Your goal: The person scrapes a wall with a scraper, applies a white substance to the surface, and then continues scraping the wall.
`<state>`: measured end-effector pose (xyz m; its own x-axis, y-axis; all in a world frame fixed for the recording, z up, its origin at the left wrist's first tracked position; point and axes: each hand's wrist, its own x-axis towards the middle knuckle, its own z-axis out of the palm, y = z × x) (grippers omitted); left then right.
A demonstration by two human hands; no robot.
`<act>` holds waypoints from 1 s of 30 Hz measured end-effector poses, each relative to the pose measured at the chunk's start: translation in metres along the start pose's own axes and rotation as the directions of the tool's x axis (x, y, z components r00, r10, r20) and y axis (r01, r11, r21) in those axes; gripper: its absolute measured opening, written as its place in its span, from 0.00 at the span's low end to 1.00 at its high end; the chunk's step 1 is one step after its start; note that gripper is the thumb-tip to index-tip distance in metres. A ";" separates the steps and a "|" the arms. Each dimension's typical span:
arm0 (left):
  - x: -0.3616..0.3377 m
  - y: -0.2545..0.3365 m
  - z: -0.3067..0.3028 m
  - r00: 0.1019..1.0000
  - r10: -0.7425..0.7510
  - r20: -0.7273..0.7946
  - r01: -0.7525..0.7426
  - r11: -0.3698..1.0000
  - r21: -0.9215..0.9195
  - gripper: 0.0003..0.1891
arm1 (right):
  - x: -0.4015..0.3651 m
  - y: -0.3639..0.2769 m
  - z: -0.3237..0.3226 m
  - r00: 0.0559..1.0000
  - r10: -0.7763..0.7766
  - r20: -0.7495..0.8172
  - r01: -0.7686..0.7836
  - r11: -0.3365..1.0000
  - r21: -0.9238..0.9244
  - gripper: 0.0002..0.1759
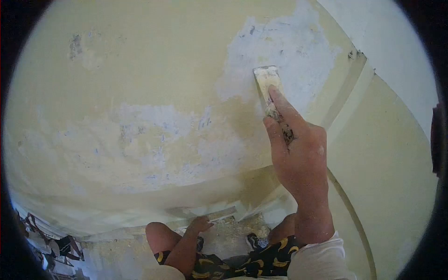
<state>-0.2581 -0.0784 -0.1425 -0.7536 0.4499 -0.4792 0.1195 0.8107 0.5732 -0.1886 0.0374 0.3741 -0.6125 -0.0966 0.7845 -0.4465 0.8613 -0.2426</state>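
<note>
My right hand (301, 149) is closed round the handle of a putty knife (268, 81), index finger stretched along the blade. The knife's wide end lies against or just over a whitish patch (298, 51) on the yellow-green wall (163, 56). Low in the view, my left hand (201, 225) hangs near my knee, beside a long pale flat strip (223, 213). Its fingers are partly bent, and I see nothing held in them.
A second rough patch (158, 135) with blue marks spreads across the wall's lower left. A raised ledge (347, 93) runs down the right side. Stools or chairs (63, 247) stand at the lower left. The floor (224, 238) is spotted with debris.
</note>
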 end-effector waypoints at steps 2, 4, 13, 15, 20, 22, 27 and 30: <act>0.008 -0.010 0.008 0.997 0.070 0.044 -0.073 0.995 0.068 0.33 | 0.000 0.000 -0.001 1.000 0.018 -0.012 -0.018 1.000 0.001 0.20; 0.019 -0.015 0.019 0.998 0.063 -0.003 -0.062 0.996 0.066 0.33 | 0.002 -0.003 0.000 0.999 0.049 -0.006 -0.049 0.999 -0.012 0.20; 0.003 -0.010 0.006 0.999 0.052 0.013 -0.052 0.998 0.018 0.32 | -0.001 -0.001 0.002 0.998 0.062 -0.032 -0.061 0.998 0.019 0.21; 0.002 -0.009 0.007 0.999 0.040 0.031 -0.040 0.999 0.029 0.31 | -0.003 -0.002 0.001 0.998 0.070 0.004 -0.070 0.997 0.034 0.21; -0.007 -0.001 -0.003 1.000 0.012 0.011 -0.012 1.000 -0.011 0.30 | 0.006 -0.013 -0.006 0.988 0.148 0.040 -0.147 0.989 -0.033 0.21; -0.006 -0.003 -0.001 1.000 0.024 0.012 -0.023 0.999 -0.032 0.29 | 0.001 -0.004 -0.002 0.995 0.093 0.018 -0.093 0.995 -0.021 0.22; 0.004 -0.009 0.011 0.995 0.055 -0.081 -0.053 0.998 0.034 0.29 | 0.012 -0.009 -0.002 0.994 0.082 -0.078 -0.083 0.997 -0.003 0.22; 0.001 -0.012 0.012 0.993 0.080 -0.088 -0.074 0.995 0.065 0.30 | -0.003 -0.006 -0.001 0.986 0.163 0.034 -0.163 0.987 -0.004 0.21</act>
<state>-0.2526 -0.0833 -0.1581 -0.7958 0.4785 -0.3713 0.2168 0.7974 0.5631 -0.1832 0.0329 0.3735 -0.6986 0.0281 0.7150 -0.3380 0.8677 -0.3644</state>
